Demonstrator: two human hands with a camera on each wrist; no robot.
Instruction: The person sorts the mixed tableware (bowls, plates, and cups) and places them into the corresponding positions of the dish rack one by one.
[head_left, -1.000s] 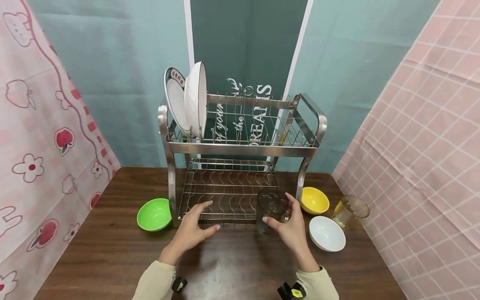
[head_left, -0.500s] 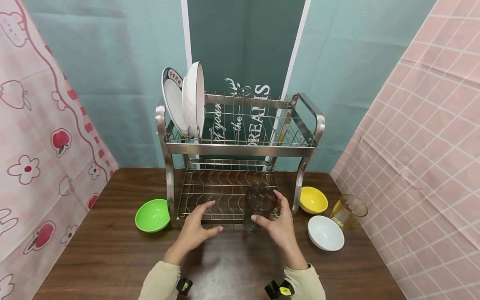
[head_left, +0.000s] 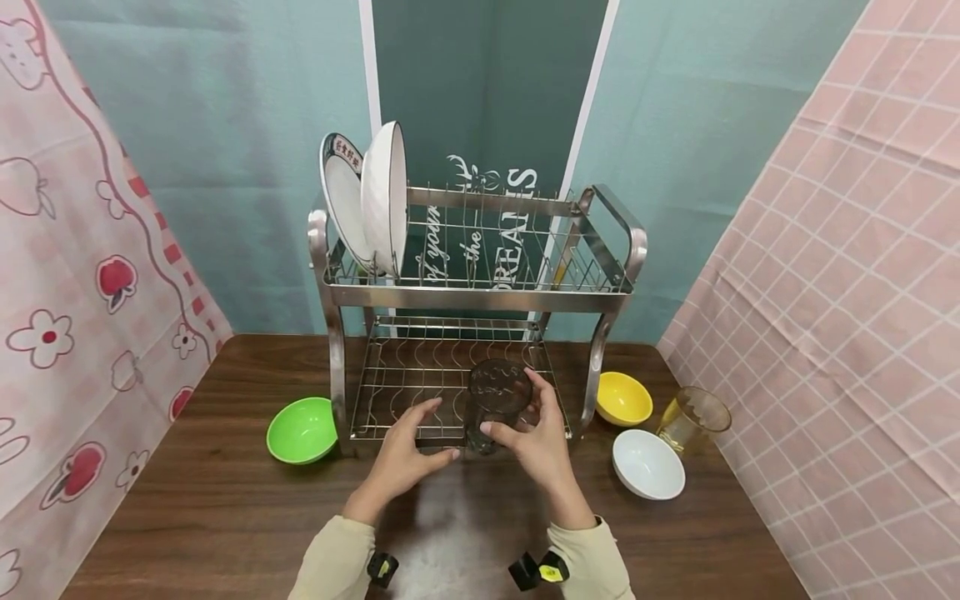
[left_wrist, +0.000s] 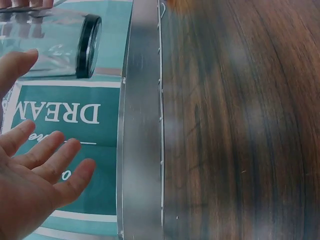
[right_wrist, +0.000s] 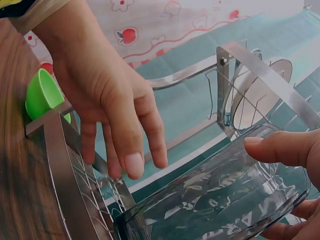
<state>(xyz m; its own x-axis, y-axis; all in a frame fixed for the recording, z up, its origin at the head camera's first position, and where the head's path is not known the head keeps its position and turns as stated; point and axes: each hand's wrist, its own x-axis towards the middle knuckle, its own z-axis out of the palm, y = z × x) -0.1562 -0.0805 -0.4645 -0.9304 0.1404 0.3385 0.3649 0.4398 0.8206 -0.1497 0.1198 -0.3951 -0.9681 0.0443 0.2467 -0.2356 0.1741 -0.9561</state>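
Note:
A dark, clear drinking glass [head_left: 495,400] is gripped by my right hand [head_left: 536,433], thumb on its near side and fingers round the right. In the right wrist view the glass [right_wrist: 215,195] shows a wavy pattern in its wall. My left hand [head_left: 408,454] is just left of the glass, fingers spread, holding nothing; the left wrist view shows its palm and fingers [left_wrist: 45,170] apart from the glass [left_wrist: 55,45]. Both hands are in front of the lower tier of a two-tier metal dish rack [head_left: 480,298]. On its upper tier a plate [head_left: 345,196] and a white bowl [head_left: 385,200] stand on edge.
A green bowl [head_left: 302,432] sits left of the rack on the wooden table [head_left: 225,517]. To the right stand a yellow bowl [head_left: 624,400], a white bowl [head_left: 648,465] and an amber glass [head_left: 693,417]. Curtains [head_left: 795,317] enclose the table.
My right hand has carried the dark glass leftward along the rack's front. My left hand has shifted slightly right, so glass and left hand are closer together.

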